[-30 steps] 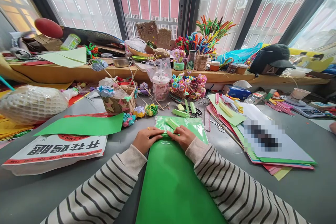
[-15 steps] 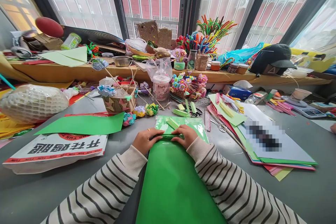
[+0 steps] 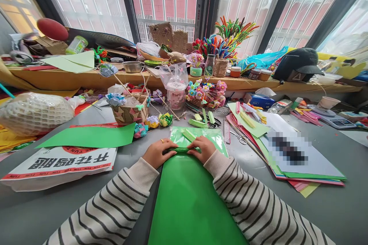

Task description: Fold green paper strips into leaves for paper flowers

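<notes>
A large green paper sheet (image 3: 186, 199) lies on the grey table (image 3: 51, 206) right in front of me. Its far end is folded into a narrow pleated strip. My left hand (image 3: 156, 153) and my right hand (image 3: 203, 149) both pinch that folded edge, fingertips facing each other, thumbs under the fold. A ring shows on my left hand. Just beyond my fingers lies a clear plastic sleeve of green paper (image 3: 214, 138) with a short folded green strip (image 3: 188, 134) on top.
A loose green sheet (image 3: 92, 137) and a printed white bag (image 3: 60, 162) lie at left. Scissors (image 3: 214, 123) and a stack of coloured papers (image 3: 287, 153) sit at right. A basket (image 3: 130, 111), a drink cup (image 3: 176, 93) and paper flowers (image 3: 205, 92) crowd the back.
My right hand has slid slightly left along the folded edge, and both hands press the fold a little tighter. The view has shifted slightly.
</notes>
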